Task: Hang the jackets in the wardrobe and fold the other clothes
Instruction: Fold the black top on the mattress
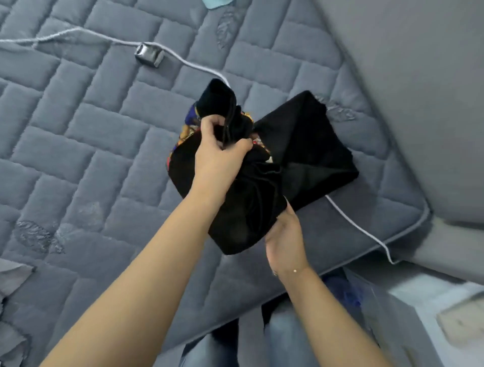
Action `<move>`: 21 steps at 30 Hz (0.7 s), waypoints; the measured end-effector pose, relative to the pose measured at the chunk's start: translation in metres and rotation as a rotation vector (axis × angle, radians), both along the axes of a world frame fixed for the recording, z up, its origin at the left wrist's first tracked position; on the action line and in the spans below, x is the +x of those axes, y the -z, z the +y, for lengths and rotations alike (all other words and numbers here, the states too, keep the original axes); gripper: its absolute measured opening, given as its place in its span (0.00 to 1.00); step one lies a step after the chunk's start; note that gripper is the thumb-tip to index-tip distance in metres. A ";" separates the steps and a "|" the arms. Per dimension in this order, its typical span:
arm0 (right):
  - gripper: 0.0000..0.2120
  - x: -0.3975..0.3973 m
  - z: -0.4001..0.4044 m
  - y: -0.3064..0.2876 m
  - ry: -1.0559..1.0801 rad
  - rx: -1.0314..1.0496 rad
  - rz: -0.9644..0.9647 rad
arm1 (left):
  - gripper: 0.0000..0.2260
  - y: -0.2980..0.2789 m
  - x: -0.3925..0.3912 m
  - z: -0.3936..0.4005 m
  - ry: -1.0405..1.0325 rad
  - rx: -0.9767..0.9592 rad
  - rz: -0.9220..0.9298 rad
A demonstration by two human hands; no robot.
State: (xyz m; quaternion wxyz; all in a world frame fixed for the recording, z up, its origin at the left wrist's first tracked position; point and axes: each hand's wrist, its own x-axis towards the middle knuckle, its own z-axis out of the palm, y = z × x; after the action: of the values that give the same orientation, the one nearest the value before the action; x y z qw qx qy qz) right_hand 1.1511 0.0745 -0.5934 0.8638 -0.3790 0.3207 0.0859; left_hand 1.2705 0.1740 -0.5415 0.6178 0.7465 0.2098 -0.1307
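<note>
A black garment point(246, 209) with drawstrings is bunched up above the grey quilted mattress point(91, 131). My left hand point(222, 154) grips its upper part, fingers curled round the fabric and a cord. My right hand point(285, 238) holds its lower edge from beneath. Under the bundle a patterned piece in blue, orange and red point(192, 115) peeks out. To the right lies a folded black cloth point(311, 146) flat on the mattress.
A white cable point(353, 222) with a small dark adapter point(149, 55) runs across the mattress and under the clothes. A grey headboard point(419, 78) rises at the right. Grey fabric point(13, 283) lies at the left edge, a teal item point(216, 3) at the top.
</note>
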 end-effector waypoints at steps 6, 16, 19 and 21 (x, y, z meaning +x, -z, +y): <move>0.22 0.040 -0.110 0.036 0.311 0.223 0.248 | 0.18 0.062 0.065 -0.139 0.125 -0.269 0.373; 0.27 0.061 -0.162 0.081 0.233 -0.139 0.492 | 0.15 0.123 0.082 -0.151 0.641 0.453 -0.065; 0.19 0.060 -0.163 0.091 0.249 -0.176 0.604 | 0.18 0.128 0.115 -0.150 0.638 0.683 -0.264; 0.16 0.059 -0.164 0.096 0.296 -0.240 0.656 | 0.27 0.136 0.137 -0.155 0.667 0.781 -0.101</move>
State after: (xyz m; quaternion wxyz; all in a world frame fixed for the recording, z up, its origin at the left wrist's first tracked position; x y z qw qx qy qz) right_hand 1.2099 -0.0897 -0.6894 0.6677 -0.3794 0.6394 0.0389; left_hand 1.4076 0.0190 -0.6776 0.2272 0.9531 -0.0368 -0.1963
